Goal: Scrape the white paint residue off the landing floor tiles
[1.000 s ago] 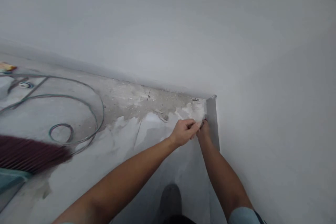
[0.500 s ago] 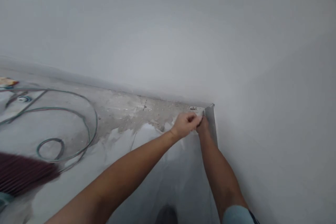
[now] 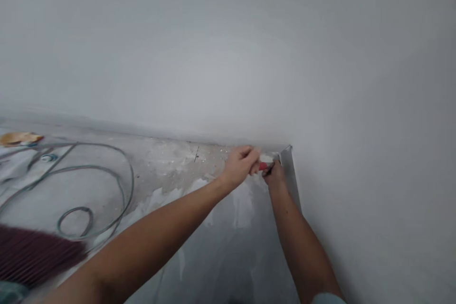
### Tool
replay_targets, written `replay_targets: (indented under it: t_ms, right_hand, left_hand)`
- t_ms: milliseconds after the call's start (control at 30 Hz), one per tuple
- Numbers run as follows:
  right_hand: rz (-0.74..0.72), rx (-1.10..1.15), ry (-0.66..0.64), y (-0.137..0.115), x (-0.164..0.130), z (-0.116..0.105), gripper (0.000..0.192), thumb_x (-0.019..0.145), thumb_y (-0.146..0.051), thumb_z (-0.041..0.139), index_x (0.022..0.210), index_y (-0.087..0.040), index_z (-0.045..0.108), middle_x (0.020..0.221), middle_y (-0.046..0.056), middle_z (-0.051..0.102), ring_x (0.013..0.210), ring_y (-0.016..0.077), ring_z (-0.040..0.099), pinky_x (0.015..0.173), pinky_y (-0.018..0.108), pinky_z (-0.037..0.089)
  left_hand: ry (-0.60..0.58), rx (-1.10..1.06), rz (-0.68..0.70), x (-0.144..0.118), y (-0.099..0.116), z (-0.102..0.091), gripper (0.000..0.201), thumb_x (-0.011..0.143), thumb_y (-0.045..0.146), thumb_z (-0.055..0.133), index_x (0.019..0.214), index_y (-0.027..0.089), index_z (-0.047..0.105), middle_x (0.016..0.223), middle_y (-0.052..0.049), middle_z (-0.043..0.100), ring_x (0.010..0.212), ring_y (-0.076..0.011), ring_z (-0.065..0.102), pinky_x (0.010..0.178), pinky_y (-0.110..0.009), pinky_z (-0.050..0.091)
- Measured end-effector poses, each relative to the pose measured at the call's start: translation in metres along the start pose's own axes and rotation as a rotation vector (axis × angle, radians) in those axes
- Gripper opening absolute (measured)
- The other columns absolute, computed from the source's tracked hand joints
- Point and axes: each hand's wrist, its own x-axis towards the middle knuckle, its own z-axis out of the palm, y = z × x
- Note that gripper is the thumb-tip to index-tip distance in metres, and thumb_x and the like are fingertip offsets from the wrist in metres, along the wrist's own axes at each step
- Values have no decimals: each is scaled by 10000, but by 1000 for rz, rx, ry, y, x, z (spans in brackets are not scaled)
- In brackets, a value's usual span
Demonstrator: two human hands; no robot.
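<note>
Both my hands have edged up toward the corner since a second ago, and a red-handled tool now shows between them where before only a dark tip peeked out; the view has tipped so my shoe has dropped out of the lower edge.

Going from the left of the frame: a yellowish scrap (image 3: pixel 19 138) lies at the far left by the wall's foot. Next to it the grey cable (image 3: pixel 107 185) loops over the dusty floor (image 3: pixel 167 161), with a smaller coil inside the big one. At the lower left the dark red broom bristles (image 3: pixel 35 254) rest on the floor, touching the cable's lower loop.

My left arm runs up from the lower left, and my left hand (image 3: pixel 239 165) sits just left of the corner, fingers curled shut on something small and white that I cannot make out. Just right of it the red-handled tool (image 3: pixel 265 166) lies between my hands, its tip toward the metal corner strip (image 3: pixel 290 171). My right hand (image 3: pixel 273 176) is closed around the tool, pressed beside the strip in the middle right of the frame. White plastic sheeting (image 3: pixel 231 247) covers the floor under my arms.
</note>
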Motion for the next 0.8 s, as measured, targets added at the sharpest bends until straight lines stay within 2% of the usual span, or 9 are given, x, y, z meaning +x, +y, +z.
replay_targets:
  t_ms: [67, 133, 300, 333, 433, 567, 667, 733, 800]
  right_hand:
    - [2, 18, 41, -22, 15, -2, 262, 834, -307, 376, 600, -215, 301, 356, -94, 314, 256, 53, 302, 280, 153, 200]
    - [0, 14, 37, -27, 20, 3, 276, 845, -328, 355, 601, -215, 297, 363, -93, 311, 258, 47, 290, 281, 150, 189]
    - [183, -82, -230, 4, -6, 16, 296, 824, -381, 411, 595, -214, 323, 360, -89, 315, 266, 51, 292, 278, 154, 181]
    - [183, -59, -239, 5, -10, 15, 295, 822, -388, 411, 599, -215, 327, 359, -88, 317, 269, 55, 301, 277, 156, 187]
    - [59, 40, -89, -11, -4, 7, 265, 833, -373, 383, 623, -218, 335, 368, -94, 323, 268, 56, 313, 280, 156, 208]
    - [40, 26, 42, -35, 28, 2, 239, 838, -328, 339, 622, -223, 336, 375, -90, 314, 272, 55, 305, 287, 157, 207]
    - [25, 5, 62, -21, 32, 17, 233, 831, -305, 318, 612, -226, 330, 378, -82, 323, 283, 58, 314, 300, 155, 211]
    - [56, -34, 16, 6, 17, 38, 228, 821, -310, 334, 610, -224, 333, 374, -83, 321, 278, 64, 316, 294, 158, 210]
    - [55, -65, -99, 42, -8, 67, 216, 812, -308, 355, 614, -222, 345, 364, -87, 309, 266, 72, 313, 281, 164, 199]
  left_hand:
    - [-24, -14, 24, 30, -14, 17, 405, 811, 431, 486, 502, 175, 432, 364, 47, 415, 395, -70, 427, 510, -216, 390]
    - [14, -28, 13, 40, -13, 26, 384, 821, 415, 469, 522, 177, 434, 343, 58, 390, 372, -70, 417, 490, -213, 380]
    - [76, 80, -37, 6, 29, 19, 377, 817, 378, 510, 513, 166, 442, 370, 48, 436, 390, -69, 433, 479, -207, 367]
    - [74, 62, -25, 2, 34, 18, 372, 817, 376, 514, 518, 167, 442, 373, 50, 437, 398, -69, 439, 491, -209, 374]
    - [35, -2, -12, 13, 29, 26, 367, 818, 369, 512, 519, 170, 437, 354, 55, 414, 402, -71, 443, 529, -221, 396]
    - [17, -33, -49, 51, -2, 34, 358, 816, 363, 500, 521, 174, 428, 334, 61, 394, 367, -66, 422, 534, -229, 401]
    - [61, -13, -75, 52, -12, 12, 346, 812, 364, 498, 530, 173, 438, 324, 61, 389, 355, -71, 421, 514, -226, 389]
    - [104, 41, -86, 35, -5, -18, 354, 803, 366, 514, 516, 171, 441, 328, 50, 404, 365, -76, 432, 504, -225, 378]
    - [169, 90, -86, 9, 12, -54, 346, 805, 368, 515, 528, 168, 461, 330, 47, 408, 383, -84, 443, 515, -229, 379]
